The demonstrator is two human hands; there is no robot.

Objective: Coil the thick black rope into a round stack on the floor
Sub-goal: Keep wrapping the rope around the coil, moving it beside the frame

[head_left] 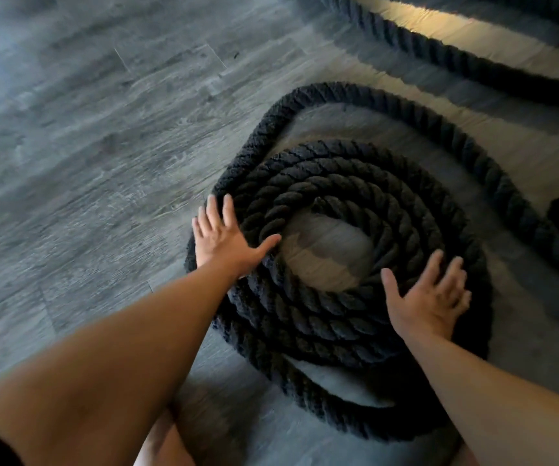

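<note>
Fingers spread wide, holding nothing: left grip [224, 238] and right grip [431, 299] press flat on the thick black rope [325, 176]. It lies coiled on the floor [86, 146] between and beneath them, tail trailing beyond.

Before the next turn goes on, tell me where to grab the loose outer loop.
Probably grip the loose outer loop at its far-left bend, where it arcs clear of the coil with floor on both sides, leaving room to wrap it. Come from above with the nearer left hand.

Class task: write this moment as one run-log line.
left hand: open, on rope coil | right hand: open, on rope coil | loose rope: not yet coiled
</note>
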